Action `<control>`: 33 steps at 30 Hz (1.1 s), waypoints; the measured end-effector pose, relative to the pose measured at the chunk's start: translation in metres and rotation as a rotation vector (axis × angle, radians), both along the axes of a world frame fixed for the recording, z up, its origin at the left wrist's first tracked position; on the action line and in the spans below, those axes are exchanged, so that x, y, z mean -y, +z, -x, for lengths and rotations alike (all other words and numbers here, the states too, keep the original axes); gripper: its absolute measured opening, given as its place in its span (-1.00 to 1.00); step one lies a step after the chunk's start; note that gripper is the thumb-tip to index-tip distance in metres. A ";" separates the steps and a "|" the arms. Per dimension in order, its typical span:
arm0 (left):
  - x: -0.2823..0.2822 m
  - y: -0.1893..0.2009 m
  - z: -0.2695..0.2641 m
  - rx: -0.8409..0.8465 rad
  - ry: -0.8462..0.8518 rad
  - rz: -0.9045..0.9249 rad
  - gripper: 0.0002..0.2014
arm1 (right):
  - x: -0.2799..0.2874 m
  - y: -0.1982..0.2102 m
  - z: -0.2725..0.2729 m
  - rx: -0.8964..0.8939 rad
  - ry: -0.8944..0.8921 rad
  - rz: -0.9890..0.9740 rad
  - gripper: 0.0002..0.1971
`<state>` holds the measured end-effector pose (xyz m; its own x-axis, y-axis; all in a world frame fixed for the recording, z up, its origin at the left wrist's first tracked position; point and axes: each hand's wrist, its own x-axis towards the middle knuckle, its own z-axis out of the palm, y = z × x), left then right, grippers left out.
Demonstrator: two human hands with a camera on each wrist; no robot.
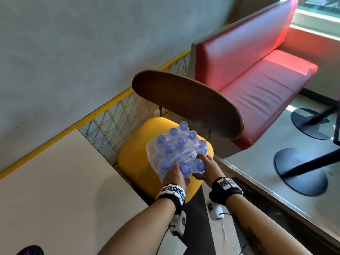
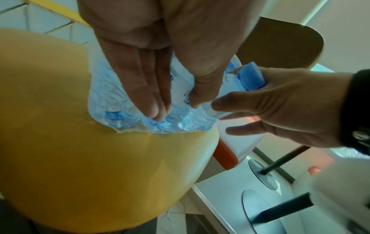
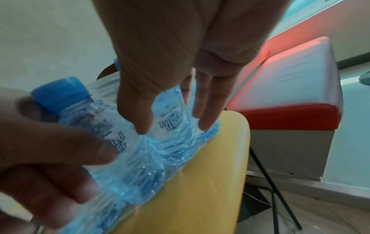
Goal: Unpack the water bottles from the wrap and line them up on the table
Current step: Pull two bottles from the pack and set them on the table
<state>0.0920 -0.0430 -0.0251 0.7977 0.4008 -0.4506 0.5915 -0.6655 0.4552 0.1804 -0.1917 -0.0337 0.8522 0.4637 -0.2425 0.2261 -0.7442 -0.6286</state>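
A shrink-wrapped pack of water bottles with blue caps stands on the yellow chair seat. My left hand lies against the pack's near side. In the left wrist view its fingers run straight down the wrap of the pack, with the thumb pressing alongside. My right hand grips the near right corner. In the right wrist view the right hand has thumb and fingers on either side of a labelled bottle. The wrap looks unbroken.
A pale table lies to the left of the chair, beside a yellow mesh rail. The chair's dark wooden back curves just behind the pack. A red bench and black table bases are on the right.
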 end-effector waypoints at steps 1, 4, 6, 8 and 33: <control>-0.002 0.002 0.003 0.002 -0.019 0.014 -0.35 | 0.003 0.002 0.005 0.013 0.001 -0.018 -0.21; -0.007 0.013 0.017 0.070 -0.062 0.144 -0.49 | 0.011 0.011 0.021 0.049 -0.024 -0.039 -0.22; -0.011 0.029 0.036 0.146 -0.079 0.185 -0.33 | 0.016 0.021 0.034 0.080 -0.028 -0.050 -0.27; -0.021 0.045 0.067 0.170 -0.085 0.118 -0.28 | 0.018 0.031 0.052 0.117 -0.018 -0.056 -0.33; -0.330 0.038 0.634 0.062 0.960 -0.034 -0.46 | -0.419 0.021 0.484 -0.086 1.030 0.051 -0.31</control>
